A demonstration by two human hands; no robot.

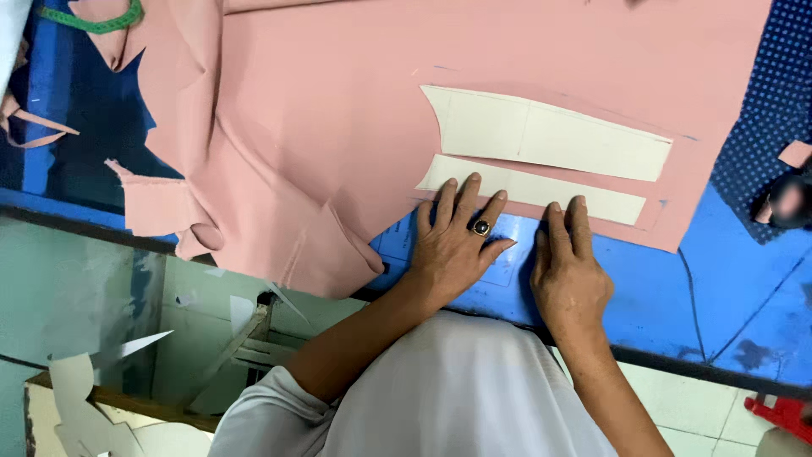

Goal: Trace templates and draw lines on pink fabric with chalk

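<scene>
Pink cloth point(338, 144) lies spread over a blue table point(727, 279), bunched and ragged at the frame's upper left and flat across the centre, where two cream paper patterns, a wide one point(550, 134) above a narrow strip point(541, 190), rest on it. At lower centre the left hand point(452, 245), wearing a ring point(480, 227), lies flat with fingers spread, fingertips on the strip's lower edge. Just to its right, the right hand point(568, 275) lies flat with fingers together, also touching the strip; the cloth looks light, soft and prone to sliding, the paper thin and easily creased, best pressed flat rather than pinched.
</scene>
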